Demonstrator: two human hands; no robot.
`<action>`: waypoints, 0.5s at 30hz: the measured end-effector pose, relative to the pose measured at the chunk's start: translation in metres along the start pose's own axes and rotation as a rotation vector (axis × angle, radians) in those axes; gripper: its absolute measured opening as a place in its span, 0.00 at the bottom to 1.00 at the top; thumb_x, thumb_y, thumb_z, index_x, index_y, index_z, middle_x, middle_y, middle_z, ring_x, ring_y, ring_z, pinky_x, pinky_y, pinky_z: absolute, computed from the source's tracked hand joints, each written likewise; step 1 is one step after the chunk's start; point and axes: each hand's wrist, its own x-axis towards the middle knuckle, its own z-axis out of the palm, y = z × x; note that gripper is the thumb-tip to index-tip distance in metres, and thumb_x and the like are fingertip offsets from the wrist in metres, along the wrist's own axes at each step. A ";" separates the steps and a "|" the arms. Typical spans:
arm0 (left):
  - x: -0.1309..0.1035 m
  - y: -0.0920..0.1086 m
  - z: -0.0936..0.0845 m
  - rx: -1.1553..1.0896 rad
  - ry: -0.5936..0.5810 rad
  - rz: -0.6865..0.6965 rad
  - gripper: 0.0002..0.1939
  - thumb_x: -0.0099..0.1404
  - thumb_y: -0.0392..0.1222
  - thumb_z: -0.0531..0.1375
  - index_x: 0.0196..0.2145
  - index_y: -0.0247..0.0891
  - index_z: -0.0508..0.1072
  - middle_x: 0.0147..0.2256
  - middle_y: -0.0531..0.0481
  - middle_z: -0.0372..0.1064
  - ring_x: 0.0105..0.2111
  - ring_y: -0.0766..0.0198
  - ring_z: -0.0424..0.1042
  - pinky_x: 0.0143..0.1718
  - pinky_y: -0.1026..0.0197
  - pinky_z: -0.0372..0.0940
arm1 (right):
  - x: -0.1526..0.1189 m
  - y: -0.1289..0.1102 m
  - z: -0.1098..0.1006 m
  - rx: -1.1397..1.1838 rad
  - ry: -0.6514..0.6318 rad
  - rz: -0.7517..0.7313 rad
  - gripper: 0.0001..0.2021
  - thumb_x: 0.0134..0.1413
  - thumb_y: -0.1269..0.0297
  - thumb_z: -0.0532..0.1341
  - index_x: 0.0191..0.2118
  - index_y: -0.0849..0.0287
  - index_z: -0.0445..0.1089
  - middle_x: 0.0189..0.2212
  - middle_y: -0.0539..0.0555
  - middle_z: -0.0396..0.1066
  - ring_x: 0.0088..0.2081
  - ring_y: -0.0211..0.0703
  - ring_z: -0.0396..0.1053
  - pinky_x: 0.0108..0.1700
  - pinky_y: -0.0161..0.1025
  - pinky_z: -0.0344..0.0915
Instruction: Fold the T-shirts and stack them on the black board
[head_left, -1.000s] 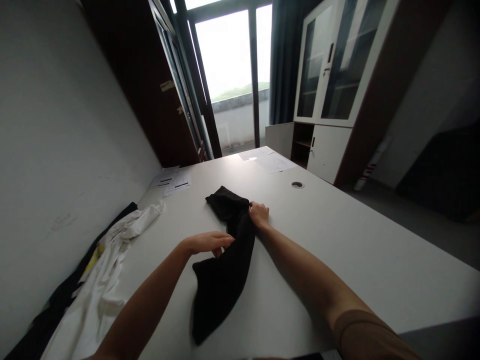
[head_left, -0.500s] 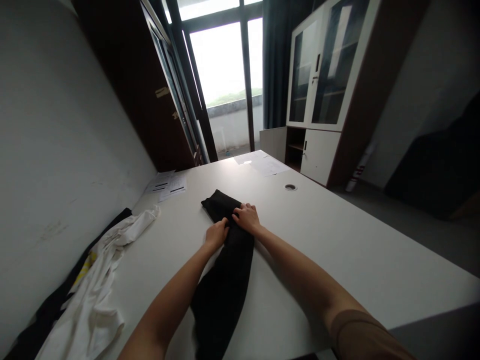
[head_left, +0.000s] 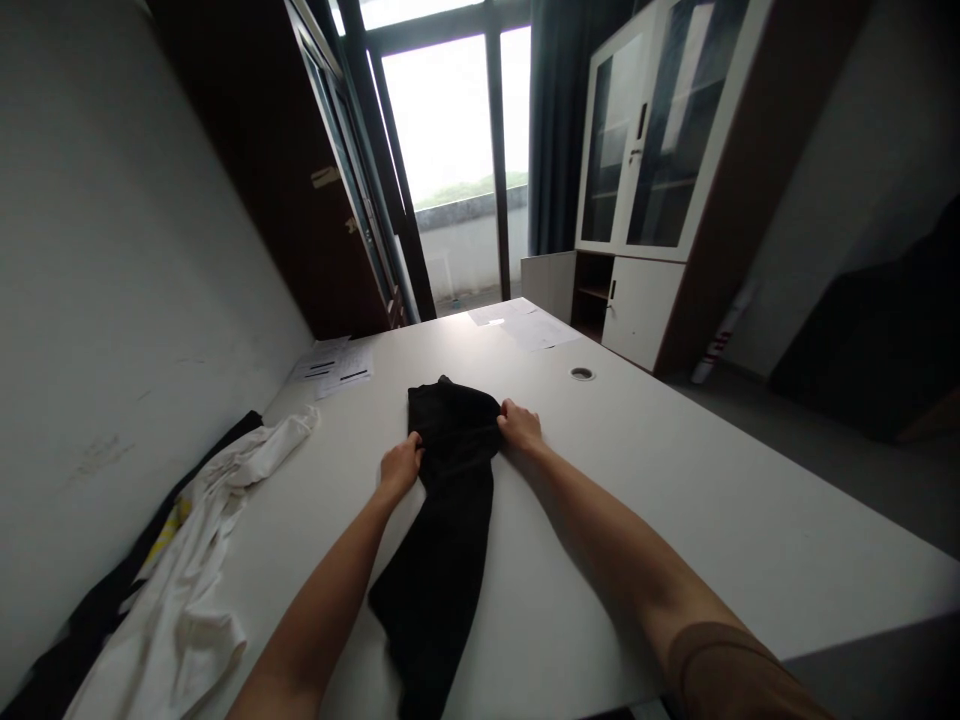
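A long black garment [head_left: 442,540], which looks like a pair of trousers, lies lengthwise on the white table [head_left: 660,520]. Its far end is spread wide, and its near end runs out of the bottom of the view. My left hand [head_left: 401,465] is closed on the garment's left edge near the far end. On the opposite edge, my right hand [head_left: 520,425] pinches the cloth between thumb and fingers. The fabric between my hands is stretched out, with a few soft creases.
White cloth [head_left: 195,590] and dark cloth [head_left: 97,610] lie in a heap along the left wall. Printed papers [head_left: 337,368] rest at the far left, and more sheets [head_left: 525,325] at the far end. A round cable hole [head_left: 583,374] is set in the tabletop. Beyond stands a cabinet [head_left: 645,300].
My hands have moved apart, the left one leftward and the right one rightward. The garment's far end, narrow and folded before, is now spread wider between them.
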 end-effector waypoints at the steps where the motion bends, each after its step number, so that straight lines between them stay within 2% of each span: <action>1: 0.002 -0.007 -0.003 0.004 0.008 -0.020 0.11 0.72 0.44 0.55 0.51 0.47 0.70 0.45 0.43 0.77 0.44 0.50 0.75 0.45 0.54 0.62 | -0.002 -0.003 0.002 -0.010 0.004 -0.036 0.09 0.61 0.66 0.56 0.45 0.56 0.71 0.40 0.57 0.77 0.43 0.51 0.72 0.46 0.44 0.58; 5: 0.010 -0.032 -0.017 0.024 0.071 -0.143 0.12 0.73 0.40 0.52 0.51 0.42 0.69 0.47 0.39 0.75 0.48 0.49 0.73 0.48 0.52 0.62 | -0.016 -0.023 0.006 -0.030 0.076 -0.207 0.08 0.61 0.67 0.57 0.44 0.56 0.72 0.43 0.58 0.75 0.47 0.51 0.69 0.51 0.44 0.57; 8: 0.007 -0.040 -0.025 0.041 0.141 -0.213 0.15 0.72 0.37 0.51 0.54 0.39 0.68 0.52 0.35 0.71 0.53 0.48 0.70 0.51 0.51 0.61 | -0.030 -0.037 0.010 0.003 0.069 -0.431 0.08 0.62 0.68 0.57 0.43 0.55 0.72 0.43 0.57 0.73 0.48 0.49 0.68 0.52 0.42 0.58; 10: -0.001 -0.036 -0.027 0.046 0.177 -0.165 0.16 0.71 0.38 0.53 0.55 0.38 0.67 0.54 0.36 0.69 0.54 0.48 0.68 0.53 0.52 0.60 | -0.039 -0.043 0.016 0.050 0.022 -0.579 0.08 0.62 0.68 0.57 0.44 0.54 0.73 0.43 0.56 0.73 0.48 0.48 0.68 0.52 0.40 0.59; 12: -0.013 -0.025 -0.027 0.005 0.156 -0.051 0.14 0.71 0.39 0.55 0.53 0.39 0.70 0.51 0.38 0.70 0.52 0.50 0.69 0.52 0.54 0.60 | -0.044 -0.046 0.024 0.108 -0.023 -0.646 0.10 0.64 0.66 0.57 0.47 0.54 0.73 0.44 0.55 0.74 0.48 0.47 0.69 0.52 0.39 0.61; 15: -0.035 -0.003 -0.030 -0.133 -0.034 0.116 0.10 0.71 0.40 0.54 0.44 0.41 0.74 0.40 0.44 0.74 0.42 0.55 0.73 0.44 0.58 0.61 | -0.044 -0.045 0.035 0.224 -0.061 -0.572 0.16 0.65 0.63 0.57 0.56 0.53 0.69 0.47 0.54 0.74 0.46 0.46 0.71 0.49 0.39 0.63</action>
